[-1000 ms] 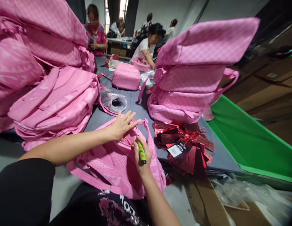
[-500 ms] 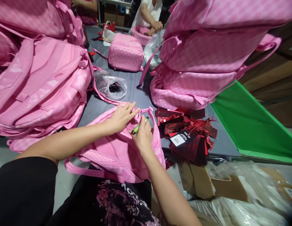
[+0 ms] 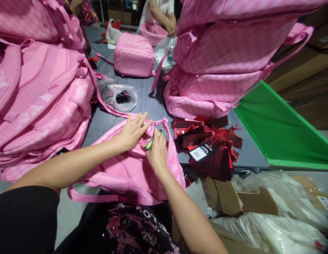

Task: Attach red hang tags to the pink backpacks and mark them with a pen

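A pink backpack (image 3: 126, 158) lies on my lap and against the table's edge, its perforated back panel and straps facing up. My left hand (image 3: 133, 133) rests across its upper edge near the top loop, fingers spread and lying flat on the fabric. Close beside it, my right hand (image 3: 156, 150) is closed round a slim green-and-black pen-shaped tool (image 3: 152, 140). The tool's thin dark tip points up and away, toward the bag's top corner. What lies under my left palm is hidden.
Pink backpacks are stacked at the right (image 3: 216, 74) and left (image 3: 44, 91). Red and black hang tags (image 3: 206, 141) lie by my right hand. Ahead are a clear plastic bag (image 3: 129, 100) and a small pink bag (image 3: 134, 54). A green panel (image 3: 285, 130) stands right. A co-worker's hands (image 3: 170, 26) work opposite.
The view has shifted slightly, moving things a little left and up. Both hands keep nearly the same place on the backpack. The co-worker's hands have come together.
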{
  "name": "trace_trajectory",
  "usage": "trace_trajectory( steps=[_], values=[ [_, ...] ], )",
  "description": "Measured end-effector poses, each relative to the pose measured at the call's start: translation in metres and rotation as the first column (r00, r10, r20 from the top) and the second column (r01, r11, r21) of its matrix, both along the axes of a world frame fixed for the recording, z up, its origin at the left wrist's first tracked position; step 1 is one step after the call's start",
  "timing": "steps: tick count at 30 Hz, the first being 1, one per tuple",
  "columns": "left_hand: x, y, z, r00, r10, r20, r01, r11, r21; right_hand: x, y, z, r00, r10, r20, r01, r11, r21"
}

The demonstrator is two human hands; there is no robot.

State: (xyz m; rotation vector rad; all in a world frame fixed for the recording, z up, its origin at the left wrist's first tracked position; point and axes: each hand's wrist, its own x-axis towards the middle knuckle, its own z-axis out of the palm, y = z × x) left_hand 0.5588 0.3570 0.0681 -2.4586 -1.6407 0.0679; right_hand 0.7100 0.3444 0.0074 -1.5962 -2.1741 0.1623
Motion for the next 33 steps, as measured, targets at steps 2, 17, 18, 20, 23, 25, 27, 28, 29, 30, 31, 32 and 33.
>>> trace_trajectory(
  steps=[2,17,18,20,23,25,27,28,29,30,31,32,33],
  values=[
    [0.002,0.004,0.0,0.999,0.01,-0.04,-0.011,1.0,-0.018,-0.002,0.003,-0.001,1.0,-0.005,-0.019,0.005,1.0,-0.009],
    [0.003,0.002,0.005,0.998,0.019,-0.061,-0.019,1.0,0.001,0.036,-0.039,0.021,0.761,0.001,-0.649,-0.043,0.998,-0.05],
    [0.004,0.003,0.006,0.998,0.024,-0.064,-0.025,1.0,-0.006,0.034,-0.037,0.024,0.706,-0.026,-0.708,-0.096,0.987,-0.132],
    [0.005,0.005,0.008,0.997,0.026,-0.067,-0.028,0.999,-0.029,0.029,-0.028,0.027,0.663,-0.034,-0.748,-0.246,0.933,-0.261],
    [0.004,0.007,0.012,0.997,0.014,-0.075,-0.018,0.998,-0.057,0.029,-0.01,0.03,0.722,0.067,-0.689,-0.391,0.86,-0.326],
    [0.004,0.008,0.014,0.996,0.009,-0.087,-0.014,0.998,-0.062,0.034,-0.003,0.029,0.782,0.161,-0.602,-0.417,0.853,-0.314],
    [0.002,0.01,0.014,0.995,0.01,-0.095,-0.016,0.998,-0.062,0.038,0.0,0.028,0.813,0.253,-0.525,-0.443,0.853,-0.275],
    [0.001,0.011,0.014,0.996,0.005,-0.093,-0.011,0.998,-0.065,0.039,0.0,0.027,0.813,0.296,-0.501,-0.459,0.856,-0.239],
    [0.0,0.012,0.014,0.996,-0.003,-0.088,-0.003,0.998,-0.069,0.039,0.0,0.026,0.807,0.334,-0.488,-0.473,0.859,-0.195],
    [-0.001,0.014,0.014,0.997,-0.014,-0.082,0.007,0.997,-0.074,0.038,0.0,0.026,0.799,0.365,-0.478,-0.484,0.862,-0.151],
    [-0.002,0.015,0.014,0.997,-0.026,-0.076,0.02,0.997,-0.076,0.037,0.0,0.026,0.796,0.391,-0.462,-0.492,0.863,-0.119],
    [-0.004,0.016,0.014,0.997,-0.039,-0.071,0.034,0.996,-0.076,0.036,0.0,0.026,0.8,0.411,-0.437,-0.499,0.86,-0.104],
    [-0.005,0.018,0.014,0.996,-0.053,-0.068,0.048,0.996,-0.073,0.035,0.001,0.027,0.809,0.426,-0.405,-0.504,0.857,-0.105]
  ],
)
